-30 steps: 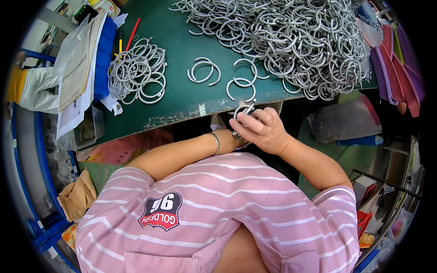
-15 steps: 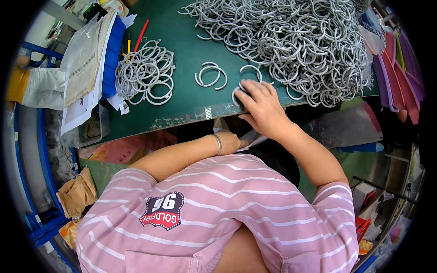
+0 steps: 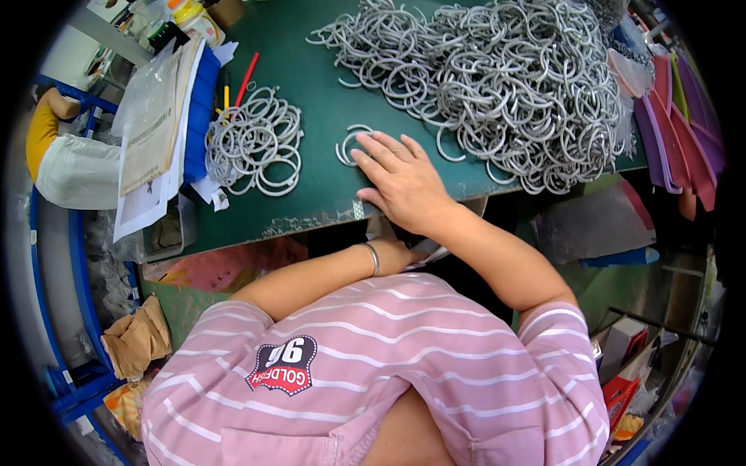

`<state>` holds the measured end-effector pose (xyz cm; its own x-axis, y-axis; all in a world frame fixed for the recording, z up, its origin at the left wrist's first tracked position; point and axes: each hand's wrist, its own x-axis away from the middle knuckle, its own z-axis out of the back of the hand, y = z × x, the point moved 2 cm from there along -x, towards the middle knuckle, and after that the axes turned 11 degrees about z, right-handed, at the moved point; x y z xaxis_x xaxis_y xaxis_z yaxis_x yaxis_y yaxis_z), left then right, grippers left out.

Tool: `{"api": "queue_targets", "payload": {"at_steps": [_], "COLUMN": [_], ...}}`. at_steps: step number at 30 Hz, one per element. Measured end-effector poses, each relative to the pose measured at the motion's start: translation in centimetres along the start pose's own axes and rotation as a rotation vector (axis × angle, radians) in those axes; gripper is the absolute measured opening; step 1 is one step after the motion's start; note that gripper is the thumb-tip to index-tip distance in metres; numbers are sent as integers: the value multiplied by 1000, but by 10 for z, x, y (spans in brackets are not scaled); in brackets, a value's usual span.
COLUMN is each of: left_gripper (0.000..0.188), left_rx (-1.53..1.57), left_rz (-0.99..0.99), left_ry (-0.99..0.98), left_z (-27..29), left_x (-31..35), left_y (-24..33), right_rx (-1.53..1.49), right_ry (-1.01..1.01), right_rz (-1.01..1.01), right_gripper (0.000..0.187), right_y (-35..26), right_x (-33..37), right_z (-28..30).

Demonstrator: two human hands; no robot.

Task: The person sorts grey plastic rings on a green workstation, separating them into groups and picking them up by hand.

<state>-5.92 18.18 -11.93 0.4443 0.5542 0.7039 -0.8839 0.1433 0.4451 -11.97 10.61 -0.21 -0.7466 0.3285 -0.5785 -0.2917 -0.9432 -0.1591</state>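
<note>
The right hand (image 3: 402,182) was spread, palm down, at two loose open rings (image 3: 346,140); the left hand's (image 3: 394,256) grip, below, could not be determined. Farther left lay a few apparently closed rings (image 3: 233,144); rightward, a large unclosed heap (image 3: 528,93) remained.

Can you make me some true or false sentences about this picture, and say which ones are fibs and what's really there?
1. The table is green. True.
2. The biggest pile is on the picture's left. False: the big heap of grey rings is on the right, and the small heap is on the left.
3. The right hand is out over the table, hiding part of the loose rings. True.
4. The right hand wears a bracelet. False: the silver bangle is on the wrist of the left hand.
5. A thin red thing lies next to the small heap. True.
6. The person wears plain blue. False: it's a pink striped shirt.
</note>
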Motion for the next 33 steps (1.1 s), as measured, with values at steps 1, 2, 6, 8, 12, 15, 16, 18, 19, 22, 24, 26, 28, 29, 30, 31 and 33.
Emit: {"api": "queue_targets", "payload": {"at_steps": [1, 2, 6, 8, 12, 15, 16, 18, 19, 22, 24, 26, 28, 29, 30, 31, 33], "left_gripper": [44, 43, 39, 36, 36, 30, 27, 20, 14, 14, 30, 33, 34, 35, 37, 37, 37], "left_rx": [-110, -218, -156, -102, 104, -44, -128, -221, -203, 227, 134, 184, 102, 61, 71, 76, 80], "left_rz": [-44, -91, -214, -217, -196, -236, -207, -249, -270, -415, -225, 41, 40, 40, 73, 101, 160], "left_ry": [-17, -27, 132, 157, 157, 124, 95, 94, 98, 989, 1429, 1486, 1424, 1393, 1454, 1417, 1350], "left_z": [2, 6, -14, -2, -7, -11, 1, 28, 72, 156, 209, 234, 244, 246, 243, 244, 251], "left_x": [5, 10, -8, 2, -5, -1, 14, 42, 73, 86, 73, 47, 34, 29, 26, 23, 15], "left_y": [2, 3, -17, -7, -12, -15, -7, 3, 26, 18, -7, -50, -53, -51, -44, -44, -50], "right_rx": [-33, -66, -212, -210, -203, -185, -158, 39, 109, 344, 444, 541, 553, 558, 529, 502, 447], "right_ry": [-31, -61, -91, -80, -18, -5, 8, 64, 47, -93, -239, -256, -201, -174, -185, -221, -284], "right_rz": [-7, -13, -6, 42, 210, 208, 199, 116, 32, -132, -223, -216, -151, -117, -123, -125, -124], "right_gripper": [39, 41, 30, 25, 23, 23, 23, 28, 32, 27, 20, 16, 14, 13, 12, 12, 13], "right_y": [3, 5, 8, 1, -7, 0, 6, 30, 48, 91, 101, 105, 111, 115, 118, 120, 125], "right_x": [-1, 3, 33, 57, 84, 72, 59, 23, 10, -35, -49, -65, -67, -68, -65, -62, -61], "right_z": [-4, -8, 6, 19, 39, 49, 53, 52, 47, 31, 20, 3, 9, 12, 15, 15, 14]}}
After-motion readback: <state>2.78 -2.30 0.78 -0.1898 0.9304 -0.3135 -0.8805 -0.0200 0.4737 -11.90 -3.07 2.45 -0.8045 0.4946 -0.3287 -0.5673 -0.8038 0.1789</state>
